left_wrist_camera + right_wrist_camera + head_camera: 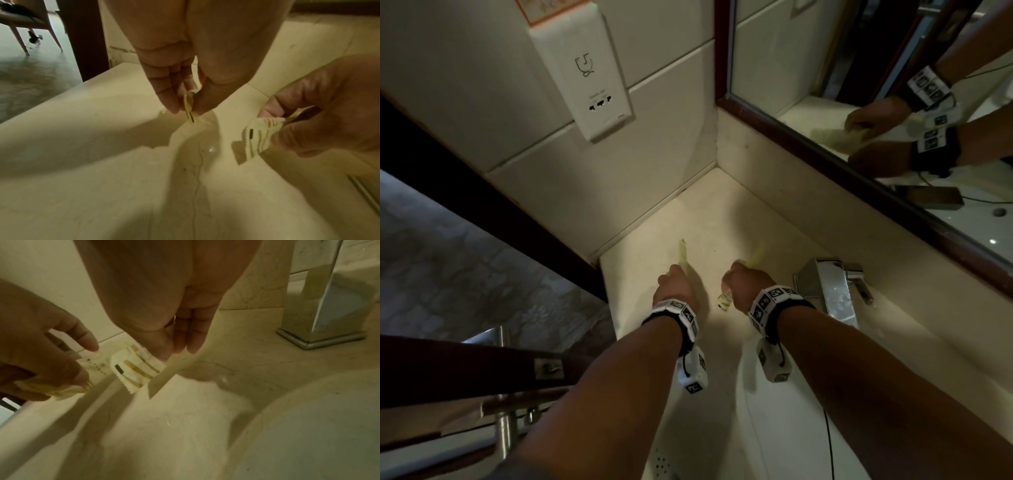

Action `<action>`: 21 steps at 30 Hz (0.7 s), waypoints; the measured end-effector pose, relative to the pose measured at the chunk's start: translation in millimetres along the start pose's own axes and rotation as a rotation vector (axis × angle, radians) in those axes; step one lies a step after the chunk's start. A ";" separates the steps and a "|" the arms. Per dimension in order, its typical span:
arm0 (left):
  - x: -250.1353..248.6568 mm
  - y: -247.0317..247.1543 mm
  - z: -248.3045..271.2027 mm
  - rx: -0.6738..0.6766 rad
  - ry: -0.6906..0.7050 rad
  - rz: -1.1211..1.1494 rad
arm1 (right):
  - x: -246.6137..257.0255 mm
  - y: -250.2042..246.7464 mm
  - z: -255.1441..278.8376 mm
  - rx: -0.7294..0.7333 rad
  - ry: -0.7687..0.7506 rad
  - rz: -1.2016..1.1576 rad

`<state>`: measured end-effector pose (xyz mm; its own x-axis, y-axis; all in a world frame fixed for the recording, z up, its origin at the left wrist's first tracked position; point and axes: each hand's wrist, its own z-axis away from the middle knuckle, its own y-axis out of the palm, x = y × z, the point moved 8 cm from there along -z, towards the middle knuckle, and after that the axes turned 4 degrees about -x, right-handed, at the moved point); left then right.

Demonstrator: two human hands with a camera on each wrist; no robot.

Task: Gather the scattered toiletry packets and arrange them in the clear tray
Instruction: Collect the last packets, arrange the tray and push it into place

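Observation:
My left hand (673, 279) hovers over the marble counter (722, 219) and pinches thin cream packets (683, 254) between thumb and fingers; in the left wrist view the packets (190, 108) stand on edge in the pinch. My right hand (736, 279) grips cream packets with gold stripes (724, 302) beside it. The right wrist view shows these striped packets (133, 369) under my thumb, serrated edge down. The two hands are a short gap apart. No clear tray shows in any view.
A chrome faucet (832, 291) stands right of my right hand, with the white basin (784, 428) below it. A framed mirror (842, 164) runs along the back right. A wall socket plate (599, 85) hangs on the tiles. The counter ends at the left edge (607, 294).

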<state>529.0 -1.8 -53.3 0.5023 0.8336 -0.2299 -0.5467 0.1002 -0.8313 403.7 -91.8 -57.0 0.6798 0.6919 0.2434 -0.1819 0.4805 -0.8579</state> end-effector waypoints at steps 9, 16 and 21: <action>10.9 -26.6 36.5 0.002 0.080 0.028 | 20.4 -27.2 33.9 -0.088 0.016 -0.063; 14.7 -43.4 78.7 -0.034 0.261 -0.181 | 46.0 -39.1 73.6 -0.183 0.032 -0.039; 13.4 -42.5 114.8 0.008 0.391 -0.199 | 60.3 -55.6 116.6 -0.317 0.068 0.012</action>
<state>482.0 67.4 37.1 0.8134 0.5292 -0.2417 -0.4184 0.2435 -0.8750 371.9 -13.9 58.1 0.7265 0.6542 0.2105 0.0327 0.2730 -0.9615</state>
